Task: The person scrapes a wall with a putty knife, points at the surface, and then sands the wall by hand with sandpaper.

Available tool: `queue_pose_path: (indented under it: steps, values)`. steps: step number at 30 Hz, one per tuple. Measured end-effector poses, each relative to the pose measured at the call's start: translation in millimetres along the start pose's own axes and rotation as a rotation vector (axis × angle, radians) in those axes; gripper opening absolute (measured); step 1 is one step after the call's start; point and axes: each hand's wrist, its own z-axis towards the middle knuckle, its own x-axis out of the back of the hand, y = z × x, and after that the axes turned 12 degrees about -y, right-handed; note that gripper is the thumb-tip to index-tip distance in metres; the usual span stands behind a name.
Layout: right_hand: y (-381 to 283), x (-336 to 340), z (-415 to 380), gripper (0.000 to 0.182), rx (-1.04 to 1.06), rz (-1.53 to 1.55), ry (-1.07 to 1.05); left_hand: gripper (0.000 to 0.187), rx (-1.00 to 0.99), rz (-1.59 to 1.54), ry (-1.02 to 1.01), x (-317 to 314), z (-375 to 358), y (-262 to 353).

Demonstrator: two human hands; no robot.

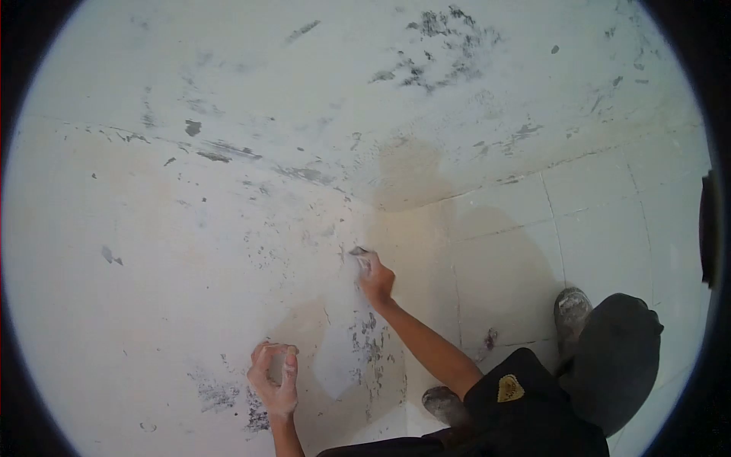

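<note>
My right hand [376, 280] is closed with pinched fingers on a small flat dark-tipped piece [359, 250], like a scraper blade, held right at the white wall [228, 305]. Lower and to the left, my left hand [274, 377] is curled close to the same wall, its thumb and fingers bent round into a ring. A greyish patch shows between those fingers; I cannot tell what it is. White dust coats the fingers of both hands. Around them the wall carries dark scuffs and flaked spots, with a dark rough patch [257, 411] just below the left hand.
The wall meets another surface along a scuffed seam [304, 174], with a big dark mark [442, 46] beyond. Pale tiles [510, 282] lie to the right. A dark cap [620, 365], a black shirt and two dusty shoes [571, 311] fill the lower right.
</note>
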Motion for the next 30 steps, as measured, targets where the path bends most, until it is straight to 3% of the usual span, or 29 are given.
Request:
queue_pose_path:
  steps: [3,5,6,9,11,12,14,17,19,21,23,25,27,29,30]
  values:
    - [-1,13,-2,0.03,0.039,-0.022,0.009,0.03,-0.034,-0.021,0.003,0,1,1]
    - [-15,8,13,0.031,-0.265,-0.204,-0.167,0.03,0.008,-0.034,-0.022,-1,-1,2]
    - [-22,3,16,0.031,-0.27,-0.205,-0.167,0.03,0.01,-0.034,-0.027,-2,-1,2]
    - [-27,-6,7,0.03,-0.166,-0.1,-0.101,0.03,-0.001,-0.053,-0.017,1,-3,3]
    - [-6,7,-2,0.028,0.053,0.104,0.025,0.03,-0.02,-0.021,-0.003,-1,0,4]
    - [2,7,-2,0.028,0.057,0.106,0.024,0.03,-0.021,-0.021,0.002,-1,1,5]
    - [2,14,-6,0.03,-0.128,0.004,-0.054,0.031,0.004,-0.008,-0.028,-1,1,6]
    - [-42,7,-8,0.041,-0.089,0.138,-0.094,0.031,0.015,-0.037,-0.008,-1,0,3]
    - [-27,-10,-16,0.04,-0.083,0.112,-0.076,0.031,-0.004,-0.032,-0.023,-1,2,-1]
    - [-4,1,-16,0.036,0.23,0.194,-0.055,0.031,-0.016,-0.031,-0.025,-1,0,0]
    - [3,13,-11,0.034,0.249,0.205,-0.048,0.036,-0.012,-0.039,-0.01,-2,2,6]
    - [4,14,-10,0.032,-0.169,0.119,-0.065,0.036,0.001,-0.05,-0.014,-2,1,7]
    - [-21,9,-17,0.032,-0.3,0.02,-0.112,0.037,0.005,-0.062,-0.024,-2,1,5]
    - [-40,5,-28,0.022,-0.076,0.03,-0.092,0.037,0.012,-0.056,-0.03,-3,2,1]
    - [-43,6,-29,0.029,0.053,0.127,-0.059,0.037,0.009,-0.058,-0.032,-4,4,-1]
